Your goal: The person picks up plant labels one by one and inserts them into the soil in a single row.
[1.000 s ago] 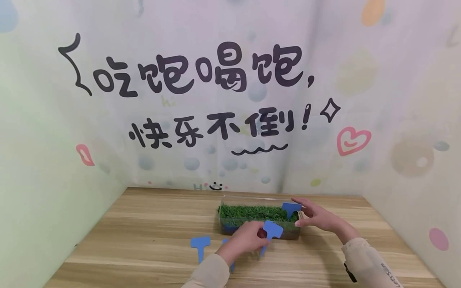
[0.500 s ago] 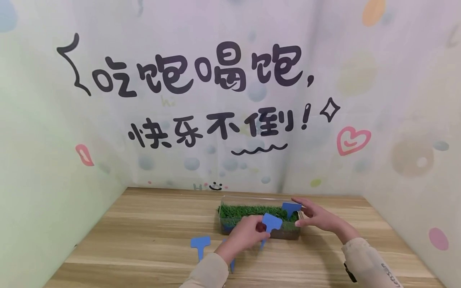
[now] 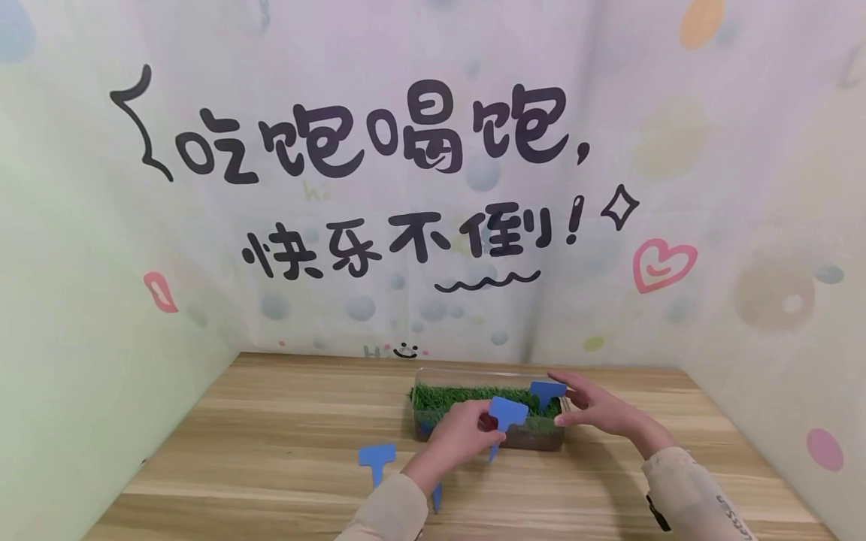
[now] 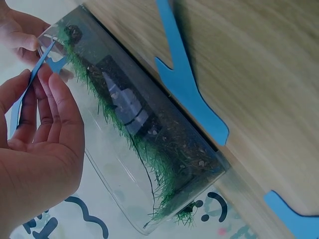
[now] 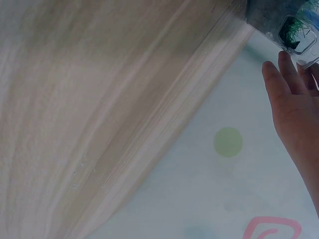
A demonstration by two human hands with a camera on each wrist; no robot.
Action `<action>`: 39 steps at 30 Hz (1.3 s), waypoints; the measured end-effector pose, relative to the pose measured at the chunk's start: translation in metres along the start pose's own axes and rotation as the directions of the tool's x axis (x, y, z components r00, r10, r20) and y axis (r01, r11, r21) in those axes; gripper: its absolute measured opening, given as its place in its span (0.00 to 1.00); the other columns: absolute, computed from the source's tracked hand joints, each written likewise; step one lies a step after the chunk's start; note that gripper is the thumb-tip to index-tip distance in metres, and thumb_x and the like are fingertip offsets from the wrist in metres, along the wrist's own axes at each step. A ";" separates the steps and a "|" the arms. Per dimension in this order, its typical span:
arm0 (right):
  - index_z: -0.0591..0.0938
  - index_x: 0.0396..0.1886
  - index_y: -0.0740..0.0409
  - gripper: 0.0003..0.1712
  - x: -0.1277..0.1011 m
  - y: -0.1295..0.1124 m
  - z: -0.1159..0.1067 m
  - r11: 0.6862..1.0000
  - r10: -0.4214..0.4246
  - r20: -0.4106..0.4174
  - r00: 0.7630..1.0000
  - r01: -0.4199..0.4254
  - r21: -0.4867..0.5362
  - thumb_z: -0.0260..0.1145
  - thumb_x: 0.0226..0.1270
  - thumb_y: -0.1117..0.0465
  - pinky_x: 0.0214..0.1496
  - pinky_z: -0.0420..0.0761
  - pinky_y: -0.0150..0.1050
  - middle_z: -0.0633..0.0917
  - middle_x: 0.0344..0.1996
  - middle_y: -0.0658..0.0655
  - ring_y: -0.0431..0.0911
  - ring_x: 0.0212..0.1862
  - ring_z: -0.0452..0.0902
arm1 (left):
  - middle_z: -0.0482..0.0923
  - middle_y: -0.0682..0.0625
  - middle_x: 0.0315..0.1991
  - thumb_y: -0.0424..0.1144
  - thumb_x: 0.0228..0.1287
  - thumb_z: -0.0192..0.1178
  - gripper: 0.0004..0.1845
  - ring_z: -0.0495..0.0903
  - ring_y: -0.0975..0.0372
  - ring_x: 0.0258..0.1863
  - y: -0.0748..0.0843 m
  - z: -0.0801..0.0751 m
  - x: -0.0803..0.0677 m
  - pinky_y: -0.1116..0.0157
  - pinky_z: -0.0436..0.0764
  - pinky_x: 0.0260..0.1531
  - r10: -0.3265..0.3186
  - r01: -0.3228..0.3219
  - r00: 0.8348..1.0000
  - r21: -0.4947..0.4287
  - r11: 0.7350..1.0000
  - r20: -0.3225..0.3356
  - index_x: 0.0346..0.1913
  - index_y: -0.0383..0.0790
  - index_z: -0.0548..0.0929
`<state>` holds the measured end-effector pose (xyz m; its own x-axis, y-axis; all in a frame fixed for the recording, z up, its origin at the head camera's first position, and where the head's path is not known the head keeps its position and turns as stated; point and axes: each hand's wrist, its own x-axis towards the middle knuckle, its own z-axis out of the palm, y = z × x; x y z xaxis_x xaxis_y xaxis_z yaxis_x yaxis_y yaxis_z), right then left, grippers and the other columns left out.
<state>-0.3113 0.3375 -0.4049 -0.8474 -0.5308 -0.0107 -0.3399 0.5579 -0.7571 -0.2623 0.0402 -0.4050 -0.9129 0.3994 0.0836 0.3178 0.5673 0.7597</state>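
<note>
My left hand [image 3: 463, 434] pinches a blue T-shaped plant label [image 3: 508, 412] between thumb and fingers, its pointed stem down. It is in front of a clear plastic box [image 3: 426, 428] with dark soil and green artificial grass [image 3: 460, 398]. A second blue label stands upright in the grass at the right end. My right hand [image 3: 602, 406] spans that end, fingers by the back rim and thumb by the front corner. In the right wrist view its fingers [image 5: 277, 82] reach along the box's end wall. The left wrist view shows the held label [image 4: 30, 82] edge-on.
Two more blue labels lie on the wooden table [image 3: 271, 436]: one label [image 3: 376, 457] left of my left forearm, another label [image 3: 437, 496] partly hidden under it. A printed cloth wall [image 3: 406, 315] rises behind the table, and side walls stand left and right.
My left hand has lifted the plant label slightly, up toward the box's front, and shifted a little left lately. The right hand stays at the box's end.
</note>
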 end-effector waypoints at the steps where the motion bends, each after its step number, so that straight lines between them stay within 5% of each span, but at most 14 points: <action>1: 0.50 0.79 0.66 0.50 0.000 0.000 0.000 1.000 0.001 0.000 1.000 -0.001 0.001 0.68 0.68 0.56 0.72 0.56 0.68 0.47 0.76 0.76 0.78 0.74 0.46 | 0.82 0.52 0.33 0.40 0.63 0.69 0.12 0.79 0.65 0.30 0.000 0.000 0.000 0.67 0.74 0.23 -0.002 0.002 1.000 -0.008 1.000 -0.004 0.46 0.39 0.83; 9: 0.50 0.79 0.66 0.50 -0.001 0.001 0.000 1.000 0.001 -0.005 1.000 -0.001 -0.010 0.68 0.69 0.56 0.72 0.56 0.68 0.46 0.77 0.76 0.78 0.74 0.45 | 0.79 0.55 0.28 0.40 0.64 0.68 0.10 0.76 0.66 0.25 0.002 -0.003 -0.002 0.67 0.72 0.21 -0.001 0.000 1.000 -0.030 1.000 -0.009 0.31 0.45 0.77; 19: 0.51 0.79 0.65 0.50 -0.002 -0.001 0.000 1.000 0.003 -0.008 1.000 -0.003 -0.010 0.68 0.68 0.55 0.72 0.57 0.68 0.47 0.77 0.76 0.78 0.74 0.46 | 0.82 0.54 0.33 0.44 0.67 0.65 0.11 0.80 0.66 0.30 0.003 -0.007 0.000 0.68 0.75 0.25 0.010 -0.011 0.999 -0.022 1.000 -0.034 0.45 0.40 0.83; 24: 0.51 0.79 0.66 0.50 -0.002 -0.001 0.000 1.000 0.000 -0.011 1.000 0.000 -0.018 0.69 0.68 0.55 0.72 0.57 0.67 0.47 0.77 0.76 0.78 0.74 0.46 | 0.83 0.53 0.35 0.43 0.68 0.65 0.07 0.80 0.65 0.30 0.003 -0.009 0.001 0.67 0.75 0.25 0.012 -0.013 0.999 -0.031 0.999 -0.036 0.36 0.44 0.81; 39: 0.50 0.79 0.67 0.51 -0.001 0.000 0.001 1.000 0.001 -0.006 1.000 -0.001 -0.019 0.69 0.68 0.55 0.72 0.57 0.67 0.47 0.76 0.76 0.77 0.74 0.47 | 0.84 0.51 0.34 0.42 0.65 0.67 0.09 0.83 0.61 0.34 0.004 -0.012 -0.001 0.66 0.79 0.30 0.029 -0.033 0.994 -0.038 0.999 -0.110 0.31 0.44 0.79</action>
<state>-0.3098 0.3370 -0.4055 -0.8501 -0.5265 -0.0080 -0.3466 0.5708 -0.7443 -0.2631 0.0337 -0.3943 -0.9260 0.3340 0.1760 0.3379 0.5257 0.7807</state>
